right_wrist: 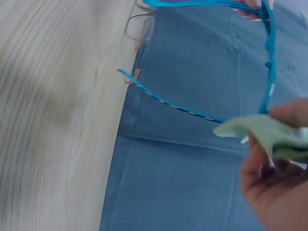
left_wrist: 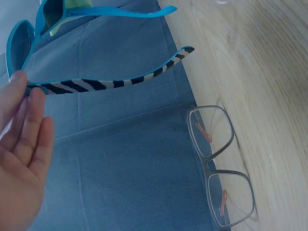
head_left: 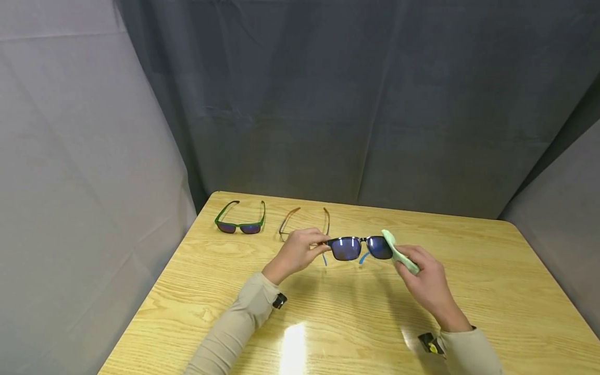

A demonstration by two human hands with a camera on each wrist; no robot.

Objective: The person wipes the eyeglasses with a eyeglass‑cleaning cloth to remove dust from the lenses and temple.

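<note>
Two hands over the table point(head_left: 487, 271), and the left hand point(head_left: 297, 255) pinches the shades point(head_left: 346, 249) by one end, thumb against fingers, holding them above the wood; over at the other end, the right hand's point(head_left: 427, 278) fingers grasp a green cloth point(head_left: 398, 253), while clear glasses point(left_wrist: 206, 161) and a green pair point(head_left: 240, 225) lie farther back

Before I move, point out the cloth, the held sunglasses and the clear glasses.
Cloth point(right_wrist: 262, 129): right wrist view, near the middle of the visible fabric.
Held sunglasses point(head_left: 346, 249): head view, on the picture's left-hand lens.
Clear glasses point(left_wrist: 206, 163): left wrist view, on the bridge.
</note>
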